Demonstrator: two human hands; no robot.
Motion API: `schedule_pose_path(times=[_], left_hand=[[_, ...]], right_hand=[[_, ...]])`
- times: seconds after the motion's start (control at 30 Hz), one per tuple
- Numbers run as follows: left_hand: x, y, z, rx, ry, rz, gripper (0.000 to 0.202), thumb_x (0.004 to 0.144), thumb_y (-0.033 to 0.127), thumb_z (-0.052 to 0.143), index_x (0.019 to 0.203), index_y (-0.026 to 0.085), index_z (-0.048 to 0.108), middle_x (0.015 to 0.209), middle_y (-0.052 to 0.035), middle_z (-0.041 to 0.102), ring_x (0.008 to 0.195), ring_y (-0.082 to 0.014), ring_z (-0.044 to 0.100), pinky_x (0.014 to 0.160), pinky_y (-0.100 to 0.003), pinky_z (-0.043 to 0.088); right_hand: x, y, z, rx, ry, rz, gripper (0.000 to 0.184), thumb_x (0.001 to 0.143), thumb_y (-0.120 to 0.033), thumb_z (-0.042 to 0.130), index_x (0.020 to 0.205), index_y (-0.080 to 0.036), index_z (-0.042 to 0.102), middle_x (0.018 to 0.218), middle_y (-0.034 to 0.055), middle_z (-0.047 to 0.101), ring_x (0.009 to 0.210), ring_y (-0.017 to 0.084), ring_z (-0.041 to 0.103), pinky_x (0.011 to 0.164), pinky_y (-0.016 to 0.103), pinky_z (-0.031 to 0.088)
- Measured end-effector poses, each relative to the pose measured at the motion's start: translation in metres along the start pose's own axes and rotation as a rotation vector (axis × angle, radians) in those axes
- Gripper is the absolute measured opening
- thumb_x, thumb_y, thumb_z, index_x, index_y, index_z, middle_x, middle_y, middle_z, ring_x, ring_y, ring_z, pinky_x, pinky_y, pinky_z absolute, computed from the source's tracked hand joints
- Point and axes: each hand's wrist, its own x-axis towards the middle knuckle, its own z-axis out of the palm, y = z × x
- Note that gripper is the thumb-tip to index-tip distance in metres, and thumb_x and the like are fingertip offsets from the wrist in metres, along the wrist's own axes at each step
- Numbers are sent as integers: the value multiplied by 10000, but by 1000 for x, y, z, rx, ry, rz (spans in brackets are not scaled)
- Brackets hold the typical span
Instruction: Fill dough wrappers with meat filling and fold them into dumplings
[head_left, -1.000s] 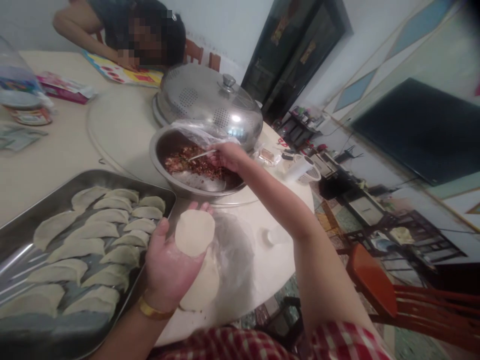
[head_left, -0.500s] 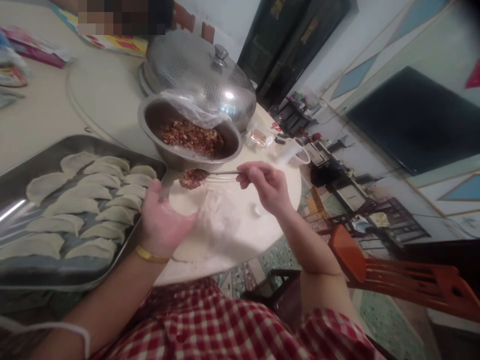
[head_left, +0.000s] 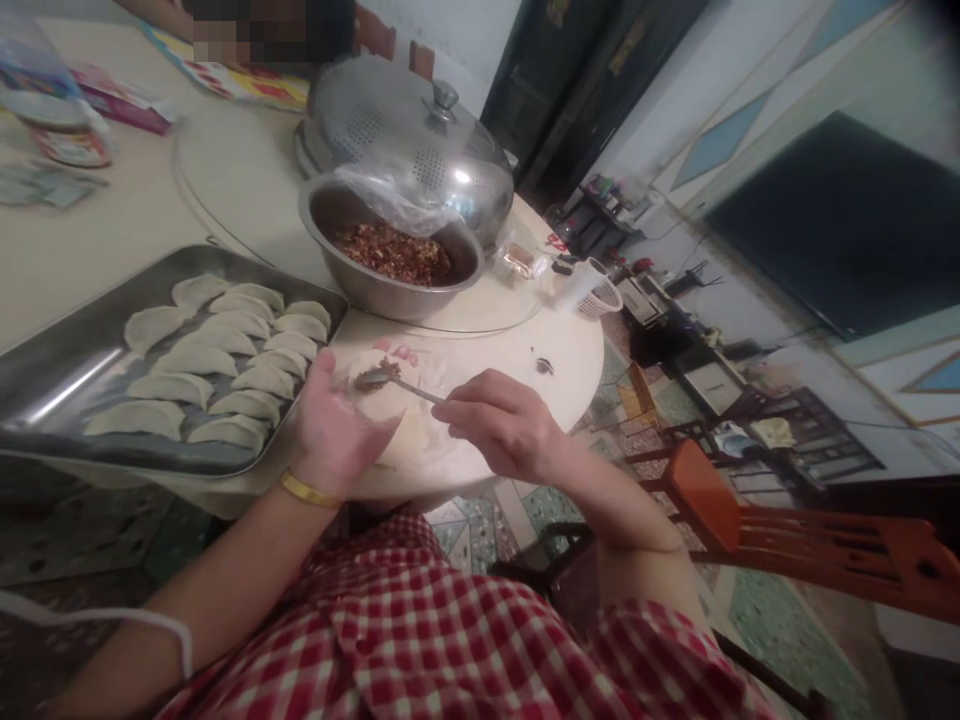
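A round dumpling wrapper lies across the palm and fingers of my left hand, which cups it from below. My right hand grips the handle of a metal spoon. The spoon's bowl rests on the wrapper, beside a small heap of reddish-brown minced filling. Behind both hands stands a steel bowl with more filling in it and a clear plastic bag over its far rim. To the left, several folded dumplings lie in rows in a metal tray.
A large domed steel lid rises behind the bowl. A white plastic basket and a small packet sit near the table's right edge. A jar stands far left. An orange wooden chair is at right. Another person sits across the table.
My right hand has lowered the spoon onto the wrapper and turned it. The filling that was heaped on the spoon now sits partly on the wrapper. The view has shifted slightly.
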Motion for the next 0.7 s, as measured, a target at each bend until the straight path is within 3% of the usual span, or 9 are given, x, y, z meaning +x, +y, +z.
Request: schedule_pose_path(times=[0.17,0.37,0.47,0.57,0.7], left_hand=[[-9,2,-8,0,-86,-28,601,1047,488,262,1379,76,548,1037,-152,751,892,-224,740,784,-328,608],[-12,1,-12,-23,-130,16,603,1040,451,303,1425,32,504,1084,-188,752,971,-261,738,911,-402,591],[-12,1,-13,-36,-136,-4,589,1038,436,314,1408,22,511,1132,-216,736,994,-277,736,929,-423,587],[-11,0,-13,-11,-147,0,597,1036,458,298,1411,39,500,1170,-225,719,1024,-290,733,844,-396,617],[-9,-1,-14,-6,-150,26,594,1033,460,299,1384,37,524,1126,-211,728,1001,-292,738,808,-402,633]], right_hand=[[-13,-6,2,135,82,254,181,1022,-205,499,1075,-184,670,889,53,746,802,130,696,689,268,610],[-34,-7,22,543,490,740,201,977,-381,606,977,-229,736,765,1,764,659,110,718,612,242,616],[-43,-4,33,718,577,907,277,914,-490,665,935,-226,746,717,-2,762,588,114,698,579,252,613],[-50,-3,38,776,565,967,282,891,-501,690,919,-227,753,712,-2,766,574,106,687,586,247,607],[-57,-5,32,577,526,890,262,938,-466,634,936,-230,747,744,13,770,631,131,707,610,275,617]])
